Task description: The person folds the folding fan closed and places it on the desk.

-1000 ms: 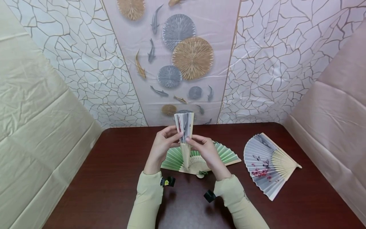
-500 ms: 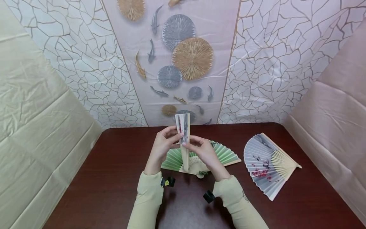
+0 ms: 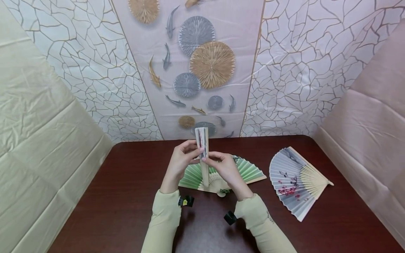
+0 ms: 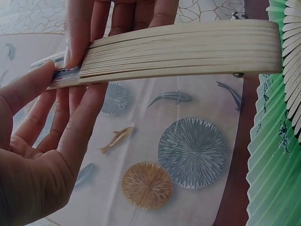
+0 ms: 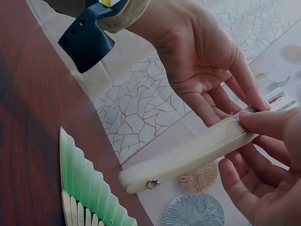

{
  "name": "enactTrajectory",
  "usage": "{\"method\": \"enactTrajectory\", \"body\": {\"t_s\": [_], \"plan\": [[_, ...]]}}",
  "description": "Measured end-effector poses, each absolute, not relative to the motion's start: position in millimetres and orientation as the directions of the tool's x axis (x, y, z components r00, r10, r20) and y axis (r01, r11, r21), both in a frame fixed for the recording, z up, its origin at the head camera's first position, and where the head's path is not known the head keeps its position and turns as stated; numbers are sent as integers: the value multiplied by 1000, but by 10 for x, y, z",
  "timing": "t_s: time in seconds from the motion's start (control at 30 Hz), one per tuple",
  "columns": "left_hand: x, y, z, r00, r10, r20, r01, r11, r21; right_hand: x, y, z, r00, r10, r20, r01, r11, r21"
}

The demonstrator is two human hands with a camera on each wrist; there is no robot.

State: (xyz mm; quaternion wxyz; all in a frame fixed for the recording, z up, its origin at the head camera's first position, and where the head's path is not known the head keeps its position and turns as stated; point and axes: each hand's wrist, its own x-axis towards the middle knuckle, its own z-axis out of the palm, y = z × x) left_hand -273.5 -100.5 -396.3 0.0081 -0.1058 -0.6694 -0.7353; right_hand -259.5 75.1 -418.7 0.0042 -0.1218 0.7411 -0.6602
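Both hands hold a folded hand fan (image 3: 205,172) upright above the table, its pale wooden ribs pressed together and its printed cloth pleats at the top. My left hand (image 3: 181,161) grips it from the left side, thumb across the front of the cloth. From the right, my right hand (image 3: 225,167) pinches it slightly lower, where cloth meets ribs. The metal pivot (image 5: 153,183) shows at the rib end in the right wrist view. Behind the held fan a spread green fan (image 3: 250,169) lies on the table, partly covered by the fan and the right hand.
A spread grey fan (image 3: 289,181) with red blossoms lies at the right of the dark red table (image 3: 133,182). A patterned cloth (image 3: 196,105) hangs behind the table's far edge. Dark camera mounts (image 3: 230,218) sit at both wrists.
The held fan's pleats have drawn together into a narrower stack. My right hand has shifted slightly left, while the left hand has stayed nearly in place.
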Motion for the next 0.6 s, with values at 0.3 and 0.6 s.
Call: {"method": "enactTrajectory", "body": {"t_s": [0.3, 0.6], "plan": [[-2722, -1037, -3936, -985, 59, 162, 154, -121, 981, -2609, 733, -4242, -955, -253, 155, -189, 113, -976], [-2720, -1139, -3890, -977, -67, 205, 215, -238, 947, -2642, 717, -4350, -944, -309, 116, -170, 152, -974]]}}
